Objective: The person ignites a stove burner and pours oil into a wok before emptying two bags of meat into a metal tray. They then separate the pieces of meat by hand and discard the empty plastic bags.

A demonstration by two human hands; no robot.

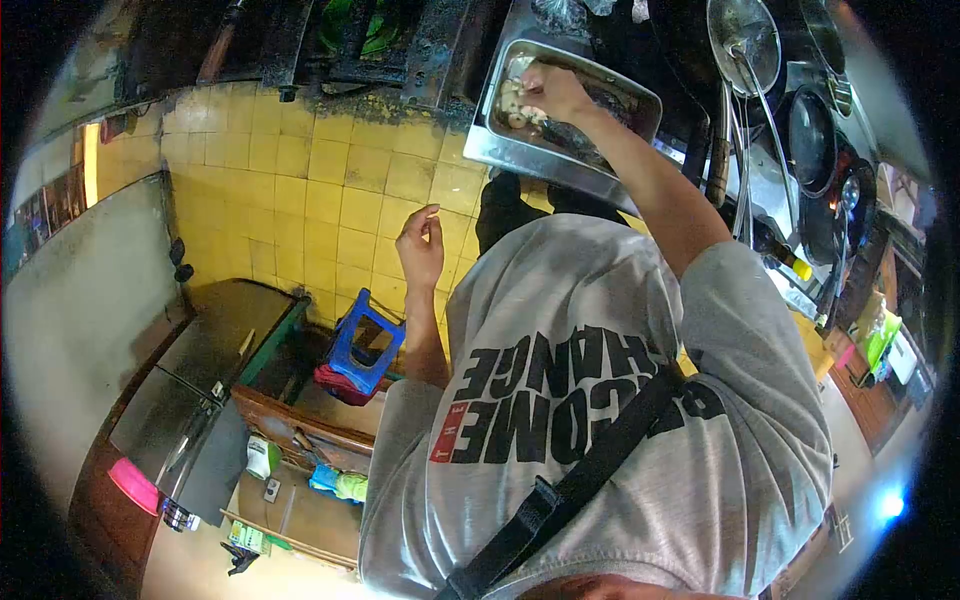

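My right hand (552, 92) reaches into a rectangular metal tray (480, 132) at the upper middle, its fingers closed round some of the pale food pieces. Several more pale pieces (517, 120) lie at the tray's left end, beside and under the fingers. Dark liquid or a dark surface shows in the rest of the tray; what it is I cannot make out. My left hand (420, 240) hangs to the left, away from the tray, over the yellow tiled floor. Its fingers are loosely curled with a gap at the thumb, and nothing shows in them.
Strainers (743, 45) and dark pans (812, 140) stand at the upper right. A dark stove area (380, 70) runs along the top. A blue stool (345, 350) is at the lower left, by a wooden cabinet (300, 425). A pink basin (133, 485) lies farther left.
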